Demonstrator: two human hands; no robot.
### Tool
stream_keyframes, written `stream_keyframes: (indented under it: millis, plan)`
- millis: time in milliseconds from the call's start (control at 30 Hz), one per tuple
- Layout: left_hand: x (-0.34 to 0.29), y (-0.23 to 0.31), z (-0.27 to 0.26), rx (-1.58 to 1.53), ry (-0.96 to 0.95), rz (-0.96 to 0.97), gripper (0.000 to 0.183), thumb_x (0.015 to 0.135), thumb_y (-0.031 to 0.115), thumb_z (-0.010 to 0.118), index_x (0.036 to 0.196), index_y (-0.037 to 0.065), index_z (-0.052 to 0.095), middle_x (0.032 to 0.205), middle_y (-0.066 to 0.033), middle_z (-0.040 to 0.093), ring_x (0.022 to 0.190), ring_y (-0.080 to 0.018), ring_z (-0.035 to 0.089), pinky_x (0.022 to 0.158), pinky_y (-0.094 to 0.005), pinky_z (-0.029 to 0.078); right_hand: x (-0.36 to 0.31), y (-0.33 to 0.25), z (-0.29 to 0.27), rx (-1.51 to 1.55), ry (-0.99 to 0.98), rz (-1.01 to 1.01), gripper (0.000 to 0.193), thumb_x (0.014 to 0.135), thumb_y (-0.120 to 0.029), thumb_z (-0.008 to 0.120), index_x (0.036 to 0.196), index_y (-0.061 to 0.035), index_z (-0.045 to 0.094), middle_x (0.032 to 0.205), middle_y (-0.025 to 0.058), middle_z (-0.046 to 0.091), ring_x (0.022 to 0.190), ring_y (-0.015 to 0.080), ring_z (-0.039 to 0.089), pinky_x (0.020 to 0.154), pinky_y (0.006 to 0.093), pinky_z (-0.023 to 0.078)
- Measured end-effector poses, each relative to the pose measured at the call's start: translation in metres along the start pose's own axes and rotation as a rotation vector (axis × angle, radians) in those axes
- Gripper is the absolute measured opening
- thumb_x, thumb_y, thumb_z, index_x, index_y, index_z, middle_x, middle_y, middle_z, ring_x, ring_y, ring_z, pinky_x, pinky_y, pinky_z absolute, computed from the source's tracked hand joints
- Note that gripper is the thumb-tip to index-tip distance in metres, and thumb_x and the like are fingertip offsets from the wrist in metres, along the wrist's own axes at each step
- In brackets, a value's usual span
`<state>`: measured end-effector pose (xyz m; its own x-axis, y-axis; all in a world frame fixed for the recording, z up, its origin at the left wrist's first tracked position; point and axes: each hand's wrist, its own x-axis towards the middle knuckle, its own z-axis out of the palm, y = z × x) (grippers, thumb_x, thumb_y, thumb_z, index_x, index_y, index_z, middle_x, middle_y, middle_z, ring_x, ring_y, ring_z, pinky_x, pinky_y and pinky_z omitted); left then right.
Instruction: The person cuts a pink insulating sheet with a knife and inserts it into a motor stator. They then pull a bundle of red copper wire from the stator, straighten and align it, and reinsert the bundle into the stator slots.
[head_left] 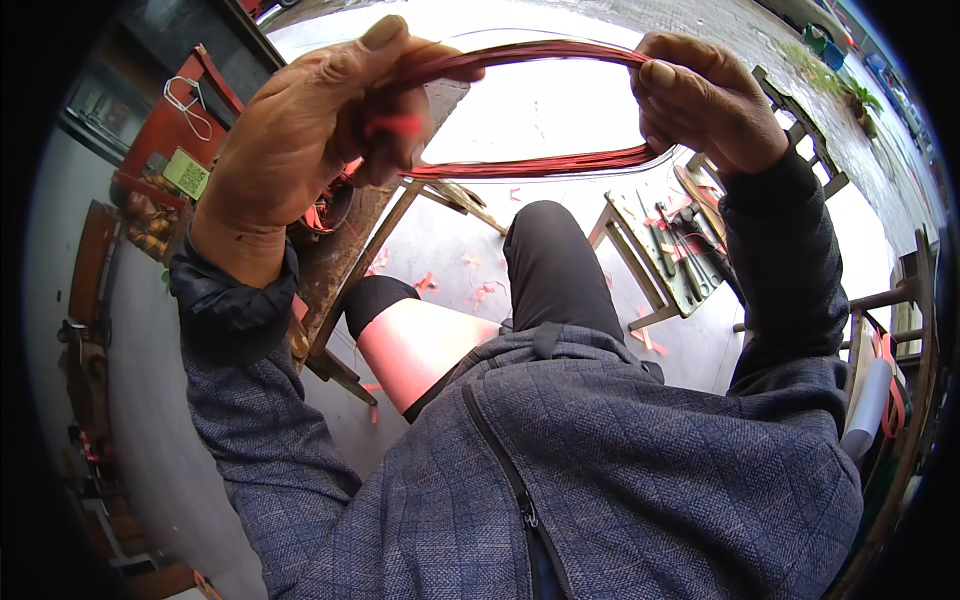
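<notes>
A long oval coil of thin reddish copper-coloured wire is stretched between my two hands, raised in front of me. Its left end is gripped by my left hand, whose fingers curl round the strands; a small blurred red bit shows near those fingers. My right hand pinches the right end between thumb and fingers. The upper and lower bundles of strands stand apart, with an open gap between them. A few loose strands stray from the bundles.
Below right, a small stool bears several hand tools. A wooden bench stands at left, with red wire on it. Red scraps litter the floor. A red board and a chair flank me. Pink material covers my thigh.
</notes>
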<state>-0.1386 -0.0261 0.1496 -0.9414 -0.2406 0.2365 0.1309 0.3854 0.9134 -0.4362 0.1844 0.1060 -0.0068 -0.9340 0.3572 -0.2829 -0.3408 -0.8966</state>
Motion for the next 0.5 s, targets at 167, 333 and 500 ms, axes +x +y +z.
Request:
stream_keyframes:
  millis: [167, 333, 500]
  plan:
    - [0.003, 0.008, -0.004, -0.031, -0.200, -0.129, 0.061, 0.113, 0.051, 0.045, 0.097, -0.001, 0.073, 0.051, 0.0020, 0.051, 0.047, -0.0057, 0.052, 0.045, -0.0189, 0.037, 0.000, -0.004, -0.010, -0.050, -0.112, -0.060, 0.030, 0.109, -0.032, 0.063, 0.111, -0.0026, 0.069, 0.067, -0.0007, 0.055, 0.053, 0.0079, 0.057, 0.062, 0.0293, 0.059]
    - [0.003, -0.007, 0.004, -0.199, 0.071, -0.104, 0.046, 0.113, 0.039, 0.052, 0.120, -0.003, 0.068, 0.053, 0.0044, 0.042, 0.052, -0.0059, 0.053, 0.048, -0.0188, 0.038, -0.003, 0.009, -0.004, -0.114, 0.012, -0.117, 0.035, 0.109, -0.027, 0.062, 0.129, 0.0007, 0.071, 0.069, 0.0020, 0.057, 0.056, 0.0075, 0.058, 0.064, 0.0309, 0.060]
    - [-0.003, -0.011, -0.005, -0.288, 0.163, 0.165, 0.053, 0.111, 0.033, 0.058, 0.147, -0.005, 0.055, 0.066, 0.0048, 0.044, 0.065, -0.0067, 0.055, 0.052, -0.0187, 0.038, 0.005, 0.014, 0.004, -0.049, 0.117, -0.130, 0.039, 0.111, -0.031, 0.058, 0.128, 0.0027, 0.070, 0.070, 0.0007, 0.053, 0.060, 0.0097, 0.057, 0.067, 0.0310, 0.060]
